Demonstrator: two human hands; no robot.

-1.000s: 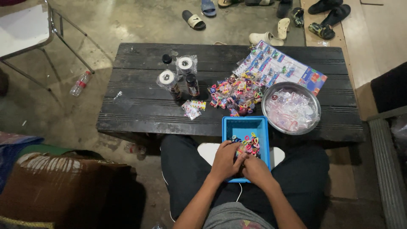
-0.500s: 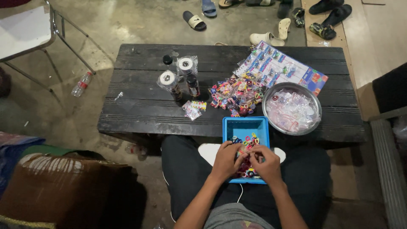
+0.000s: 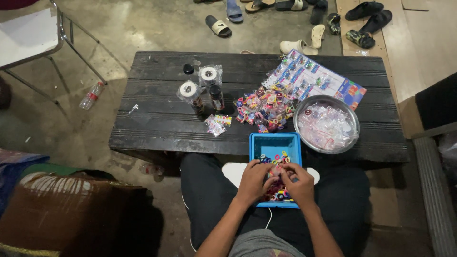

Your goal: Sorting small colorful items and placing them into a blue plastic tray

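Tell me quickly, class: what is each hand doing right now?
Left hand: fingers curled over the small coloured bands in the blue tray; a grip cannot be told.
Right hand: fingers pinched together over the bands; what it holds cannot be told.

a low, dark wooden slatted table (image 3: 157, 128) fills the middle here, its near edge meeting the blue plastic tray (image 3: 275, 145). at the back left stand small dark bottles (image 3: 215, 96) and two clear wrapped packs with round white tops (image 3: 190, 91). just in front, a little clear packet of coloured bits (image 3: 217, 124) lies alone. centre right, a heap of small multicoloured packets (image 3: 264, 108) touches a printed, colourful cardboard sheet (image 3: 318, 78) at the far right. beside them sits a round shiny metal bowl (image 3: 326, 124), holding what look like clear plastic wrappers. a small white scrap (image 3: 133, 108) rests near the left end.
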